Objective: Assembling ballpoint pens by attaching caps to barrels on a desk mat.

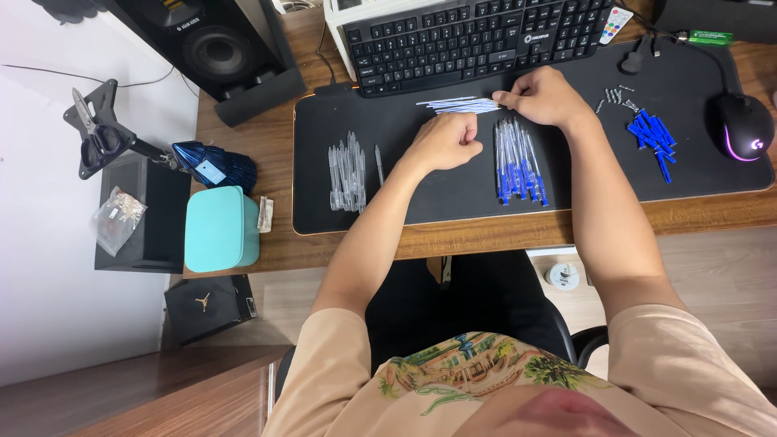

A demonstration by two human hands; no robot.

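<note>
Black desk mat (453, 202) under me: my right hand (544, 97) pinches the thin ink refills (461, 104) at twelve o'clock; my left hand (443, 142) is fisted, finished blue pens (518, 162) at three o'clock of it.

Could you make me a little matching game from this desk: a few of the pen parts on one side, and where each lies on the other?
Things:
1. clear pen tubes
2. blue pen caps
3. assembled pens
4. ink refills

Places:
A. far right of the mat, near the mouse
B. at the right hand fingertips, below the keyboard
C. left part of the mat
D. mat centre, under the right wrist

Pairs: 1-C, 2-A, 3-D, 4-B
</note>
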